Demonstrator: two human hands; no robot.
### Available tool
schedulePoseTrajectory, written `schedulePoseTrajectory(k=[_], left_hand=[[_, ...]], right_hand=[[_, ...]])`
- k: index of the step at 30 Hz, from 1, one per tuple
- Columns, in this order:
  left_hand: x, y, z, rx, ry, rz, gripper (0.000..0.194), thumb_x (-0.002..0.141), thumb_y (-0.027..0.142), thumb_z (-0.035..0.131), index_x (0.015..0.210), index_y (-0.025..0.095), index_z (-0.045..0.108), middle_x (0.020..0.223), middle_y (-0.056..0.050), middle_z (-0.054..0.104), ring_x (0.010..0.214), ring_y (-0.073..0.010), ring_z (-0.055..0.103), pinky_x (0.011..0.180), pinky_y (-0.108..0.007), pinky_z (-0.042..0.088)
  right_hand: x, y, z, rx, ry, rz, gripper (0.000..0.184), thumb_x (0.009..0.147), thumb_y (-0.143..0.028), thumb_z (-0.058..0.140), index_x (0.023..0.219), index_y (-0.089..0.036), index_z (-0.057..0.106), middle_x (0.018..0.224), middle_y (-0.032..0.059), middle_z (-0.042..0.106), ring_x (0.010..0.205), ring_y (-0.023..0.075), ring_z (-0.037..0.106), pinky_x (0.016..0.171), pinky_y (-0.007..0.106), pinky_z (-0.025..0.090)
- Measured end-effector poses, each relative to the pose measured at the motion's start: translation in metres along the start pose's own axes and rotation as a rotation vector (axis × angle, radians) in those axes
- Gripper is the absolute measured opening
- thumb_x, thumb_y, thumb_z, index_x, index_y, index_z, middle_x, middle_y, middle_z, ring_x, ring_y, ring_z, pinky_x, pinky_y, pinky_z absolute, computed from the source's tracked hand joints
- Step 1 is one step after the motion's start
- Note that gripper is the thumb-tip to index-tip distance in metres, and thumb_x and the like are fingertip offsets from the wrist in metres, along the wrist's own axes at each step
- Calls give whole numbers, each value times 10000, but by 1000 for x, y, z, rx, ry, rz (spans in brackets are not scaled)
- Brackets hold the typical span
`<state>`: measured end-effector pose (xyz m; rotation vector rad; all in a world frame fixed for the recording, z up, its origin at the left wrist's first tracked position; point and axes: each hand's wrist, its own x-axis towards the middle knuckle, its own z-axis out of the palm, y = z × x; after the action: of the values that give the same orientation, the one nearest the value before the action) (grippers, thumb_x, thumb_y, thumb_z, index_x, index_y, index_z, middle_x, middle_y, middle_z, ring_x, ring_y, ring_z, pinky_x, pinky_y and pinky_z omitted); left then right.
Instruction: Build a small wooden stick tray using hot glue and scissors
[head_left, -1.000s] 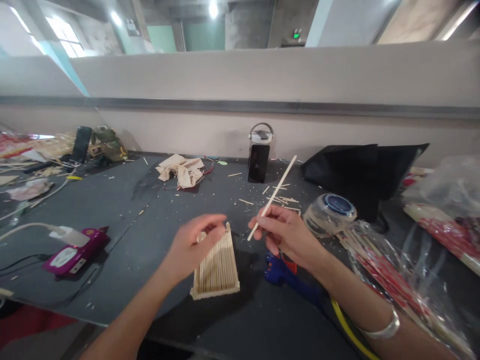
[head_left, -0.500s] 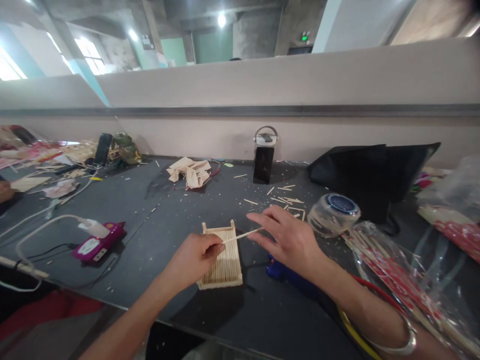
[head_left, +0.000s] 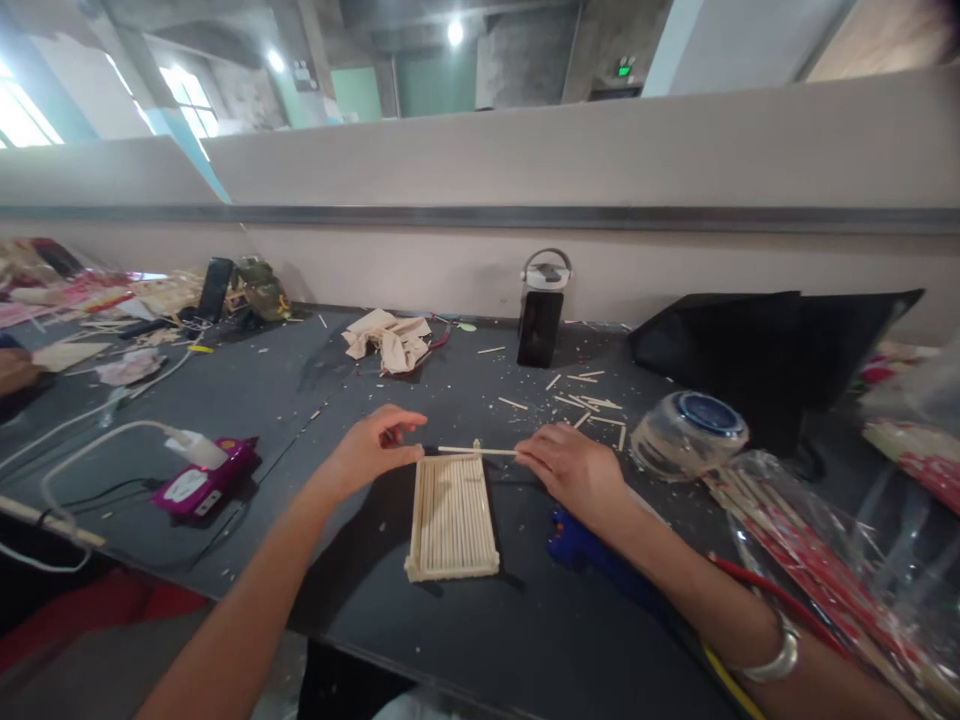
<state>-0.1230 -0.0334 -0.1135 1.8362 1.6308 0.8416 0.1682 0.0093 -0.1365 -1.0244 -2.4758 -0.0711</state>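
A small flat panel of glued wooden sticks lies on the dark table in front of me. A thin wooden stick is held level across the panel's far edge. My left hand pinches the stick's left end. My right hand pinches its right end, with a metal bangle on that wrist. Both hands are closed on the stick.
A blue glue gun with a yellow cord lies under my right forearm. Right of it are a clear jar with a blue lid, a plastic bag of sticks and a black bag. Behind stand a black-and-white bottle, crumpled paper, loose sticks; a pink device sits left.
The stick was upright in my right hand; now both hands hold it level at the panel's far edge. My left hand moved off the panel to the stick's left end.
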Motion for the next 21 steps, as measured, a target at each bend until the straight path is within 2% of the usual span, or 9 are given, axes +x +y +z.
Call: schedulePoseTrajectory(k=[3, 5, 10, 14, 17, 19, 21], left_hand=[[9, -9, 8, -31, -98, 36, 421, 688, 353, 743, 1084, 227, 676, 965, -21, 595, 715, -127, 539, 644, -249, 452], [10, -14, 16, -48, -122, 42, 383, 705, 364, 730, 1051, 205, 685, 951, -24, 589, 679, -116, 536, 631, -250, 454], [8, -20, 32, -80, -108, 54, 229, 757, 332, 685, 934, 188, 706, 929, -25, 600, 671, -109, 552, 618, -239, 452], [8, -22, 31, -79, -45, 74, 214, 767, 326, 680, 927, 188, 708, 888, -24, 611, 689, -120, 553, 630, -244, 443], [3, -10, 21, -84, 72, 90, 305, 788, 343, 665, 1054, 194, 673, 971, -42, 600, 767, -142, 549, 677, -261, 448], [-6, 10, 15, -129, 192, 102, 296, 840, 359, 611, 1089, 204, 660, 1044, -50, 607, 846, -156, 565, 770, -280, 461], [-20, 37, 15, -215, 174, 146, 276, 863, 375, 584, 1079, 227, 671, 1120, -52, 622, 967, -186, 584, 847, -290, 467]], right_hand=[[0, -5, 7, -2, -14, 18, 139, 909, -264, 604, 846, -225, 721, 804, 14, 693, 780, 182, 606, 635, 260, 397], [1, -7, 9, 0, -21, 29, 136, 907, -261, 606, 853, -223, 725, 805, 17, 693, 783, 186, 606, 643, 264, 399], [3, -7, 10, 34, -48, 36, 137, 903, -249, 608, 867, -219, 737, 820, 32, 699, 787, 200, 607, 638, 273, 405], [5, -6, 3, 98, -48, 65, 138, 894, -220, 615, 858, -203, 747, 813, 48, 707, 800, 217, 628, 648, 282, 431], [8, -11, -17, 174, -33, 103, 136, 908, -233, 604, 902, -202, 737, 857, 31, 728, 827, 185, 659, 703, 259, 474], [8, -19, -37, 270, -27, 115, 129, 916, -243, 597, 926, -212, 722, 880, -3, 735, 808, 131, 670, 720, 205, 488], [7, -34, -58, 446, -24, 117, 111, 908, -231, 610, 914, -212, 719, 851, -20, 728, 768, 105, 666, 700, 177, 488]])
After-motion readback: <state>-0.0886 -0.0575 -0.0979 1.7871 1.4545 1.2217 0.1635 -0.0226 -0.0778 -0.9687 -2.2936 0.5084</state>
